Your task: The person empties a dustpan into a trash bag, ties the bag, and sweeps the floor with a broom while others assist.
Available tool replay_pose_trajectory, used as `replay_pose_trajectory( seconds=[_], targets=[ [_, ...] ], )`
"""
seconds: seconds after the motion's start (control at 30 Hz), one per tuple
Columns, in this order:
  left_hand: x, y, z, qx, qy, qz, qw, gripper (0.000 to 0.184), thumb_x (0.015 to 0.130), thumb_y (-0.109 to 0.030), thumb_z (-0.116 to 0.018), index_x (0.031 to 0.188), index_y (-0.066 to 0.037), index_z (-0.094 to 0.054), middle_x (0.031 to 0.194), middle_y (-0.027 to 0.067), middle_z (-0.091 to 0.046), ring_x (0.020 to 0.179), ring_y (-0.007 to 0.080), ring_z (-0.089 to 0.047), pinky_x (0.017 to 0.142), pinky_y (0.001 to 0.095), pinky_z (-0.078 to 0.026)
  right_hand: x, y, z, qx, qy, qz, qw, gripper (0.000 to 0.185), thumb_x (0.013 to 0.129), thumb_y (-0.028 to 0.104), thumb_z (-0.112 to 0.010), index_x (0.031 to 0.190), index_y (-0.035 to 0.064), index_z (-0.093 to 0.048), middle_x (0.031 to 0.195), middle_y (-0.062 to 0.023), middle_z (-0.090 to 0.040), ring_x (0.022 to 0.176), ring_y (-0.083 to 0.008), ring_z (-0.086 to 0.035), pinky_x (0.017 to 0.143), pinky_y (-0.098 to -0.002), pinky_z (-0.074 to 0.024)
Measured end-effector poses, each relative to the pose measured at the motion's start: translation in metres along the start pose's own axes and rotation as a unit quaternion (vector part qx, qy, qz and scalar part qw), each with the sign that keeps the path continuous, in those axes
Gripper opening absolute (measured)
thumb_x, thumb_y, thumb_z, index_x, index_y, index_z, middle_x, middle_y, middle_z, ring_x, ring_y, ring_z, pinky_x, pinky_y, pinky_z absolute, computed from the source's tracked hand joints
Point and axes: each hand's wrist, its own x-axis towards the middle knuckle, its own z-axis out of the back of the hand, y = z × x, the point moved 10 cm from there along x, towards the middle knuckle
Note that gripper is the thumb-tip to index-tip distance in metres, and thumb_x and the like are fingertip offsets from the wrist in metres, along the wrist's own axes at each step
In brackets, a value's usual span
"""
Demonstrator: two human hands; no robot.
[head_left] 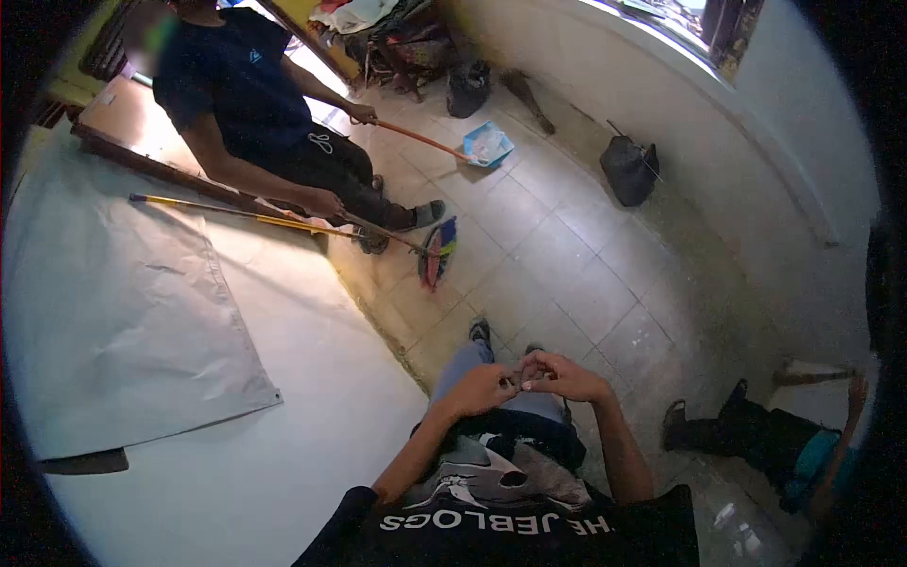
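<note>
My left hand (485, 388) and my right hand (565, 378) meet in front of my waist, fingertips close together. The fingers of both hands are curled inward. Whether something small lies between them cannot be made out. Below them show my grey trousers (457, 367) and the dark printed shirt (501, 477). A white sheet-covered surface (331, 444) lies to the left of my left forearm.
Ahead at left, another person (241, 85) holds a broom (437, 253) and a blue dustpan (487, 145). A yellow-and-blue pole (255, 215) rests nearby. Dark bags (629, 170) stand along the right wall (652, 104). A second person (775, 444) is at lower right.
</note>
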Motion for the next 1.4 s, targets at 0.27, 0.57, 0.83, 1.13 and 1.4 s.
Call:
replay_pose_trajectory(
  seconds=[0.27, 0.57, 0.83, 1.13, 1.4],
  targets=[
    [0.035, 0.026, 0.035, 0.044, -0.028, -0.029, 0.998, 0.041, 0.072, -0.039, -0.070, 0.084, 0.000, -0.066, 0.076, 0.0203, -0.064, 0.073, 0.0350, -0.063, 0.067, 0.0425, -0.048, 0.035, 0.009, 0.016, -0.075, -0.064, -0.014, 0.995, 0.034, 0.085, 0.024, -0.068, 0.109, 0.0069, -0.052, 0.091, -0.0018, -0.054, 0.088, -0.0129, -0.052, 0.077, -0.0298, -0.0441],
    [0.016, 0.084, 0.120, -0.044, -0.095, 0.033, 0.994, 0.036, 0.070, -0.035, -0.068, 0.080, 0.000, -0.065, 0.073, 0.0182, -0.064, 0.066, 0.0305, -0.063, 0.062, 0.0390, -0.048, 0.129, 0.070, -0.022, -0.237, -0.017, -0.018, 0.971, 0.036, 0.080, 0.027, -0.071, 0.104, 0.0053, -0.054, 0.097, -0.0086, -0.057, 0.084, -0.0185, -0.055, 0.075, -0.0328, -0.0468],
    [-0.025, 0.140, 0.159, -0.073, -0.083, 0.051, 0.993, 0.035, 0.069, -0.032, -0.071, 0.089, -0.003, -0.066, 0.079, 0.0161, -0.065, 0.069, 0.0295, -0.060, 0.068, 0.0391, -0.047, 0.189, 0.089, -0.074, -0.242, 0.067, 0.024, 0.968, 0.036, 0.081, 0.024, -0.070, 0.107, 0.0050, -0.054, 0.101, -0.0099, -0.059, 0.081, -0.0191, -0.056, 0.071, -0.0317, -0.0470],
    [-0.062, 0.171, 0.172, -0.134, -0.205, 0.051, 0.968, 0.039, 0.069, -0.034, -0.074, 0.090, -0.002, -0.065, 0.078, 0.0145, -0.065, 0.069, 0.0245, -0.061, 0.068, 0.0369, -0.049, 0.237, 0.092, -0.104, -0.251, 0.169, -0.088, 0.949, 0.031, 0.082, 0.022, -0.069, 0.105, 0.0052, -0.056, 0.097, -0.0091, -0.061, 0.082, -0.0194, -0.058, 0.074, -0.0321, -0.0483],
    [-0.103, 0.206, 0.200, -0.148, -0.245, 0.111, 0.952, 0.044, 0.068, -0.037, -0.076, 0.092, -0.001, -0.064, 0.079, 0.0160, -0.064, 0.071, 0.0260, -0.061, 0.068, 0.0366, -0.049, 0.282, 0.106, -0.146, -0.258, 0.217, -0.052, 0.940, 0.026, 0.086, 0.022, -0.065, 0.103, 0.0057, -0.057, 0.094, -0.0070, -0.060, 0.082, -0.0179, -0.057, 0.073, -0.0317, -0.0476]
  ],
)
